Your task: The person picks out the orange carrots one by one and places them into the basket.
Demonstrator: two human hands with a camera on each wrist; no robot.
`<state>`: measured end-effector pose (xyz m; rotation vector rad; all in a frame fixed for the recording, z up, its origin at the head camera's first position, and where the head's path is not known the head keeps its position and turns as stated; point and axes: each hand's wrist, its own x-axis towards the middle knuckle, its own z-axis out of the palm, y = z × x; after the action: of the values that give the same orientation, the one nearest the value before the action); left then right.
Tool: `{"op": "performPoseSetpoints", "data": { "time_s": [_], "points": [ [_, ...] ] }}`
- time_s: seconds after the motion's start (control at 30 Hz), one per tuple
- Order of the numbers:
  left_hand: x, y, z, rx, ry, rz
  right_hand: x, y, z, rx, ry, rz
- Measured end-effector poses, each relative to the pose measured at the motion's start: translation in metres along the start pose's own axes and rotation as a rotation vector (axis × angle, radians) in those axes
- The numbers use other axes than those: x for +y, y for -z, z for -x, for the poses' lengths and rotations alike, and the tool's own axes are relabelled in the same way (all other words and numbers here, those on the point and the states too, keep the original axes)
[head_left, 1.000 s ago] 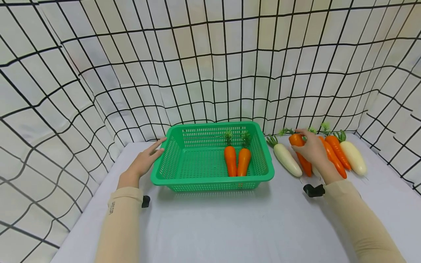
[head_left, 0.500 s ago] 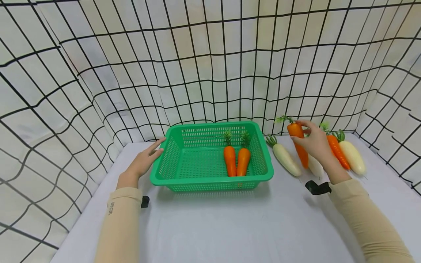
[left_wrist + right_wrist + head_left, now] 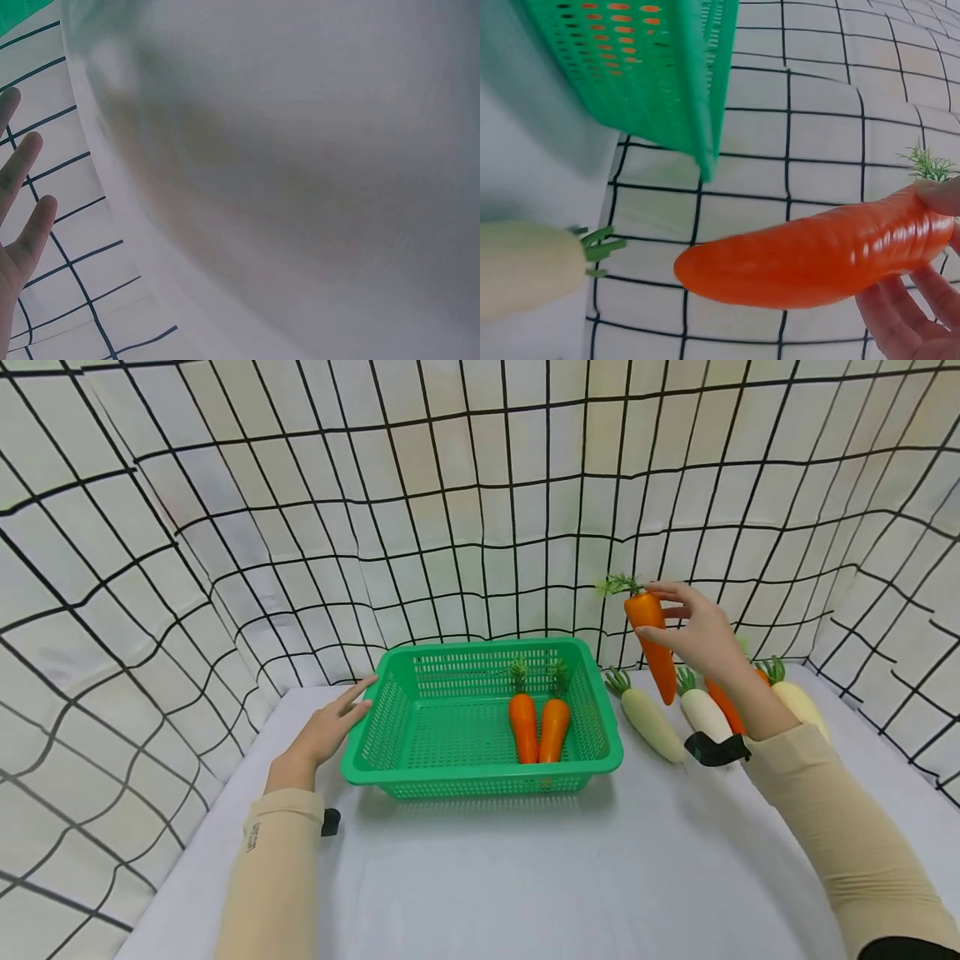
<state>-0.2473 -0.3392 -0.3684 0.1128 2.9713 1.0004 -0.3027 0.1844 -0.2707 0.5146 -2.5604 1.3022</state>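
Observation:
My right hand [image 3: 693,631] pinches an orange carrot [image 3: 651,639] near its leafy top and holds it in the air, tip down, right of the green basket [image 3: 480,771]. In the right wrist view the carrot [image 3: 810,259] lies across the picture between thumb and fingers. Two carrots, a left one [image 3: 523,727] and a right one [image 3: 555,729], lie side by side in the basket's right half. My left hand [image 3: 322,735] rests its straight fingers on the basket's left rim; the left wrist view catches only some spread fingers [image 3: 26,232].
Right of the basket lie a white radish [image 3: 651,725], a second white radish [image 3: 705,712], an orange carrot [image 3: 723,703] and a pale yellowish radish [image 3: 801,706], partly behind my right arm. A black-gridded white wall [image 3: 480,510] rises behind the white table [image 3: 480,877].
My right hand has lifted the carrot off the table and moved it up and slightly left. The white radish beneath has come into view. My left hand has stayed on the rim.

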Motion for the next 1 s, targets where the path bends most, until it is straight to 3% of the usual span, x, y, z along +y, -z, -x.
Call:
{"op": "performPoseSetpoints", "data": {
  "time_s": [0.27, 0.43, 0.8, 1.0],
  "points": [
    [0.000, 0.000, 0.002, -0.002, 0.011, -0.004, -0.027, -0.028, -0.028, -0.125, 0.089, -0.072],
    [0.001, -0.003, 0.001, -0.009, 0.010, 0.018, -0.034, -0.048, -0.038, -0.149, 0.097, -0.167],
    [0.001, -0.001, 0.001, -0.009, 0.014, 0.006, -0.042, -0.091, -0.053, -0.199, 0.031, -0.373],
    [-0.001, -0.001, 0.000, -0.009, 0.014, 0.005, -0.040, -0.114, -0.063, -0.279, -0.038, -0.384]
  ]
}}
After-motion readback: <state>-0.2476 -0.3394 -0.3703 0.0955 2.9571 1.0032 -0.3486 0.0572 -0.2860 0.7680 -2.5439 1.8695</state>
